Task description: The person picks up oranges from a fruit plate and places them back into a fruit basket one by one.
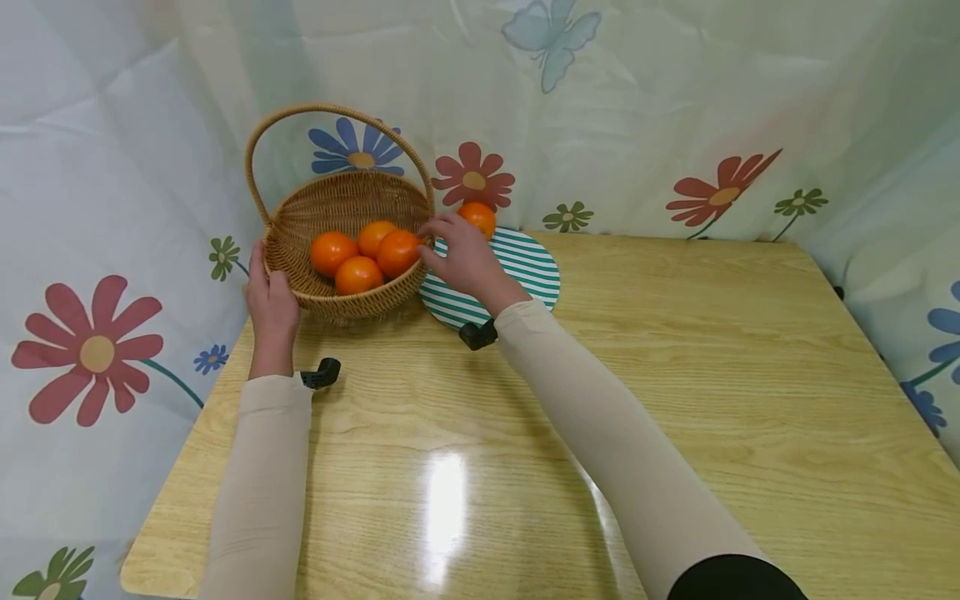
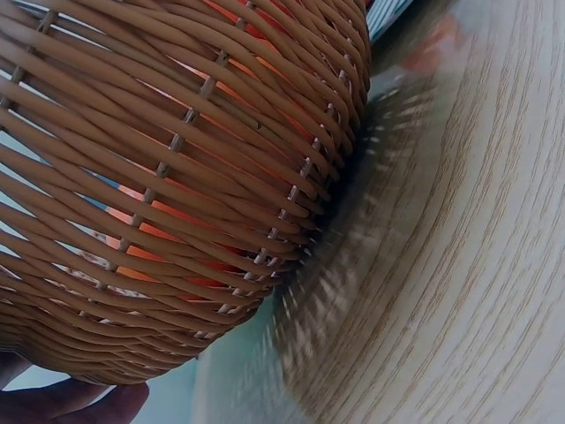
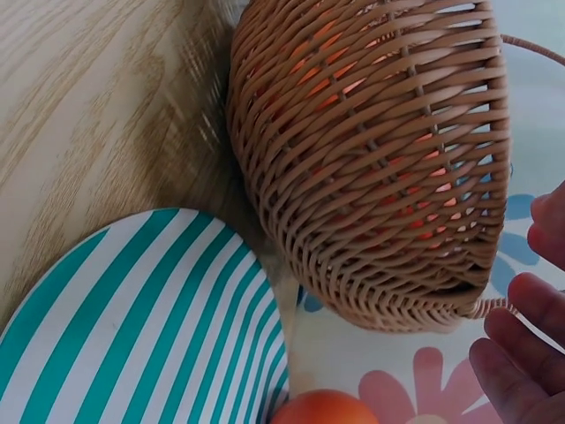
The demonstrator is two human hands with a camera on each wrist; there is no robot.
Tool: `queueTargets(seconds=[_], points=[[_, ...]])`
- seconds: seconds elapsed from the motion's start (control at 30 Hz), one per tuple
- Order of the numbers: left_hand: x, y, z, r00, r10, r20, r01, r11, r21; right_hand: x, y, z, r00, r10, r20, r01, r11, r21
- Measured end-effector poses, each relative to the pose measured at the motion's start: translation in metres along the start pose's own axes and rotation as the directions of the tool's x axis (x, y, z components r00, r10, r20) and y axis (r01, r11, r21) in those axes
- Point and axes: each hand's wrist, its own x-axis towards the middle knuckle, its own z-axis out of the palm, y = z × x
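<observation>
A wicker basket (image 1: 352,307) with a tall arched handle stands at the back left, holding several round, glossy orange fruits (image 1: 334,252). At its left side my left hand (image 1: 272,312) grips the basket; its fingertips (image 2: 119,405) show against the wicker in the left wrist view. By the right rim is my right hand (image 1: 471,260), fingers spread and apart, close to the rightmost fruit (image 1: 397,253) in the basket. Nothing shows between these fingers in the right wrist view. A green-and-white striped plate (image 1: 528,271) lies partly beneath the right hand, with another orange fruit (image 1: 477,218) at its far edge.
All of this stands on a light wooden table (image 1: 675,350). A flower-printed curtain (image 1: 622,125) hangs close behind the basket and plate and along both sides. Black wrist mounts (image 1: 478,335) stick out from the sleeves.
</observation>
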Motion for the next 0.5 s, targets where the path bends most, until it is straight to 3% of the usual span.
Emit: queueTargets(seconds=[0.23, 0.5], points=[[0.0, 0.002, 0.0, 1.0, -0.013, 0.001, 0.013, 1.0, 0.004, 0.001, 0.009, 0.0, 0.999, 0.013, -0.036, -0.012, 1.0, 0.01], [-0.001, 0.0, 0.0, 1.0, -0.006, 0.002, 0.006, 1.0, 0.008, 0.001, 0.02, -0.004, 0.998, 0.058, -0.026, -0.058, 0.998, 0.003]])
